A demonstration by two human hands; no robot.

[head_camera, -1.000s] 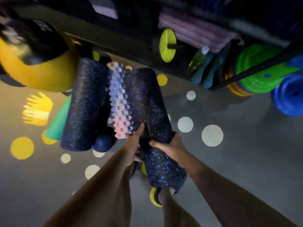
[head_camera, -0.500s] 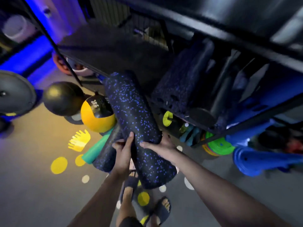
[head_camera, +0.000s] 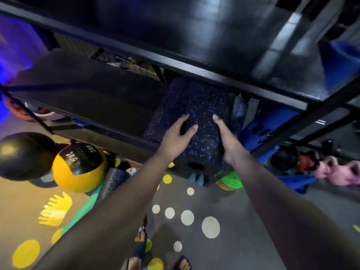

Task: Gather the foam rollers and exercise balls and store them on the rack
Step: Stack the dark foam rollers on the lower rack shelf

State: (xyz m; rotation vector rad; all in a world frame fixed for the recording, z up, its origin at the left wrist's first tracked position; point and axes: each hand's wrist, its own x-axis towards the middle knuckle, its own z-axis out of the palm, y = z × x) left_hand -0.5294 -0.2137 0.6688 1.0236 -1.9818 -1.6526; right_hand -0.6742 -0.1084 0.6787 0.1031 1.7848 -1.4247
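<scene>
A black foam roller with blue speckles [head_camera: 204, 141] lies lengthwise on the middle shelf of the black rack [head_camera: 81, 94], its holed end toward me. My left hand [head_camera: 175, 135] rests on its top left with fingers laid nearly straight and the thumb spread. My right hand [head_camera: 226, 139] lies flat against its right side. A second speckled roller [head_camera: 157, 123] lies on the shelf just left of it, touching. On the floor at left sit a yellow and black 2KG ball [head_camera: 78, 170] and a black ball [head_camera: 23, 154].
Another speckled roller [head_camera: 116, 178] and a green roller [head_camera: 81, 209] lie on the floor under my left arm. Blue gear [head_camera: 255, 131] fills the shelf at right. Green weight plates [head_camera: 230, 183] sit below. The upper shelf beam [head_camera: 194, 69] hangs low over the roller. My sandalled feet [head_camera: 140, 246] stand on the dotted floor.
I lifted the speckled roller off the floor pile and up onto the middle shelf. My hands went from gripping it to lying flat on its top and side.
</scene>
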